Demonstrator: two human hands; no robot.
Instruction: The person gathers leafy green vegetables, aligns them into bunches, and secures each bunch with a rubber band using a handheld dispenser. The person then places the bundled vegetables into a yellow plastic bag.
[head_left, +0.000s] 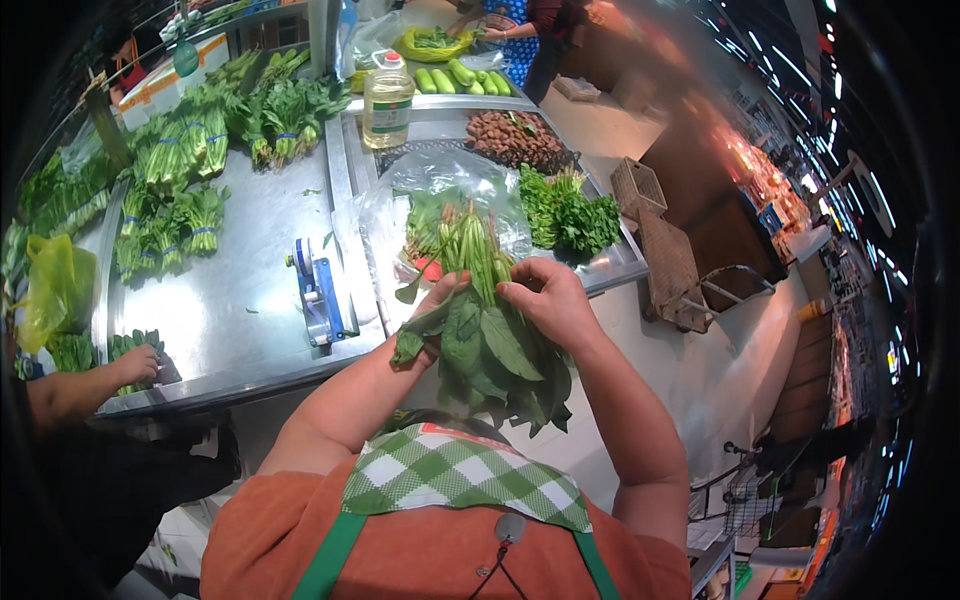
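A bunch of leafy spinach-like greens (480, 330) hangs leaves-down between my hands, its stems pointing away from me. My left hand (439, 300) holds it from the left side, partly hidden by leaves. On the right, the fingers and thumb of my right hand (544, 296) pinch the stems. Just beyond the stems, more greens lie in a clear plastic bag (450, 176) on the metal counter. A blue tape bunch-sealer (319, 300) stands on the counter to the left. Bunches bound with blue tape (202, 217) lie farther left.
Cut leafy herbs (574, 214), a heap of small brown roots or tubers (514, 139), an oil bottle (388, 105) and green gourds (461, 79) sit beyond. A co-worker's hand (139, 365) touches greens at left; another person stands at the far end. A flat cart (671, 270) stands at right.
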